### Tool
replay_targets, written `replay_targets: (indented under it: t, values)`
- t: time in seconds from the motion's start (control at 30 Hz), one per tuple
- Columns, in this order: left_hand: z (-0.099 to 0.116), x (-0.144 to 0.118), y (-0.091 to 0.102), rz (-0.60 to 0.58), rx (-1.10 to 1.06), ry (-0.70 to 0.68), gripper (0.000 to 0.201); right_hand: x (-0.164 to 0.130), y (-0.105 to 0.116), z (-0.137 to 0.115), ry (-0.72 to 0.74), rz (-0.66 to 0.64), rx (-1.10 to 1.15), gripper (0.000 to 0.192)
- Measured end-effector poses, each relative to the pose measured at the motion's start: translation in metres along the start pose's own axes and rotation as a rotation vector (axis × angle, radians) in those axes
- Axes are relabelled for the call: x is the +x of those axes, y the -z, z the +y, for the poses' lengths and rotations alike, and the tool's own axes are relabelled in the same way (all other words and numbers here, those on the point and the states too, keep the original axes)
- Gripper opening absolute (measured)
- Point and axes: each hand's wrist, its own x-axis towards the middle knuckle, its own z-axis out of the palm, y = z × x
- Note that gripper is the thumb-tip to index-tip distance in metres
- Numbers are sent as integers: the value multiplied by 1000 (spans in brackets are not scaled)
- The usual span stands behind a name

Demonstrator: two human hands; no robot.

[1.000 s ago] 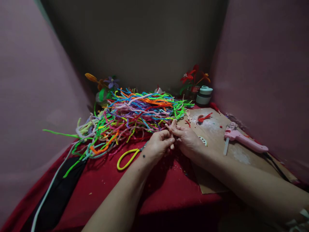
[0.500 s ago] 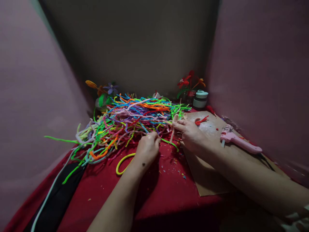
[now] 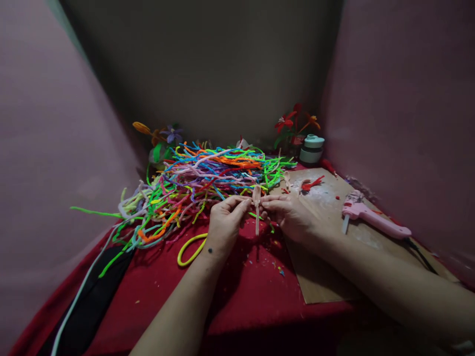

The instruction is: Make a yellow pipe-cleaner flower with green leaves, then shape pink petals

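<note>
Nearest, two hands meet over the red cloth (image 3: 237,291): the left hand (image 3: 223,223) and right hand (image 3: 288,215) each pinch one pale pink pipe cleaner (image 3: 257,207), held upright between them. Just behind lie one yellow-handled scissors (image 3: 191,248), one cardboard sheet (image 3: 334,232) and one pink glue gun (image 3: 371,217). Farther back sprawls one tangled pipe-cleaner heap (image 3: 200,183), then one small jar (image 3: 311,149) and two clusters of flowers (image 3: 293,121).
</note>
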Motion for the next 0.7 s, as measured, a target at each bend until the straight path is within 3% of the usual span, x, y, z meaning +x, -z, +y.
replay_targets:
  t: [0.17, 0.33, 0.43, 0.6, 0.7]
  values:
    - [1, -1, -1, -20, -5, -3, 17, -2, -1, 3, 9, 15, -38, 9]
    - [4, -1, 1, -54, -12, 63, 18, -5, -3, 3, 21, 41, -186, 25]
    - [6, 0, 4, -77, -33, 111, 23, -7, -4, 3, 15, 79, -266, 22]
    - [7, 0, 3, -197, -75, 94, 9, -13, -8, 1, 9, 78, -366, 14]
    - [4, -1, 2, -188, -31, 64, 7, -15, -9, 2, -10, 78, -392, 13]
